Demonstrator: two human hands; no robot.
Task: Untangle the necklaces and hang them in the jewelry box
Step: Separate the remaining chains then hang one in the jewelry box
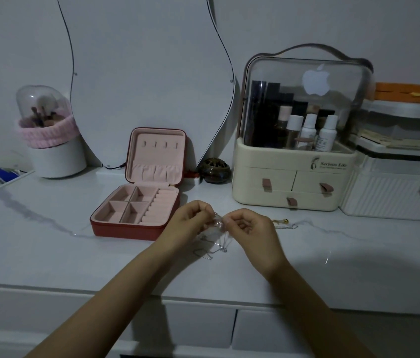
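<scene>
Head view: both hands, left hand and right hand, pinch the tangled necklaces above the table; untangling underway; next needs 1 chain freed for the jewelry box hooks.

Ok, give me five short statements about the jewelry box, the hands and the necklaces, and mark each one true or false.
1. The jewelry box stands open. True.
2. Necklaces already hang from the hooks in its lid. False: the hooks are bare.
3. Both the left hand and the right hand pinch the silver chains. True.
4. The jewelry box is to the right of the hands. False: it is to their left.
5. A gold necklace lies on the table beyond the right hand. True.
</scene>
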